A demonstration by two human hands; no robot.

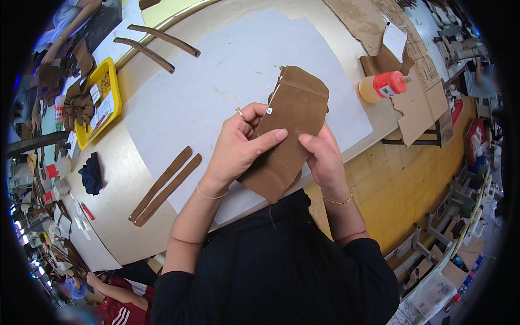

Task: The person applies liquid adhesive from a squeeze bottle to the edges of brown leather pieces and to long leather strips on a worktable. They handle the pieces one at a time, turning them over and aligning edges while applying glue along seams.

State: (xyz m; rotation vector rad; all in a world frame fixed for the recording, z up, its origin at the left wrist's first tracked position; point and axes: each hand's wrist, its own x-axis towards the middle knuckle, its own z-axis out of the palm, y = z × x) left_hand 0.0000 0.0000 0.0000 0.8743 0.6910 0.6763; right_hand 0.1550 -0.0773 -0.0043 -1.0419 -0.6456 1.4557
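Between my hands is a brown leather or suede piece (295, 114), sewn or folded in layers, with a small white tag on its left edge and a loose thread at its lower end. My left hand (244, 138) grips its left side, thumb flat on the face and fingers curled behind. On the right side, my right hand (322, 154) holds it with the thumb on top; its other fingers are mostly hidden. Two long brown straps (165, 187) lie side by side to the left of my left forearm. Two more dark brown strips (162, 43) rest at the far left.
A white paper sheet (216, 70) covers the table's middle. At right stand a red-capped glue bottle (379, 88) and cardboard (422, 108). A yellow tray (112, 89) and a dark cloth (92, 173) are at left. Other people work at the left edge.
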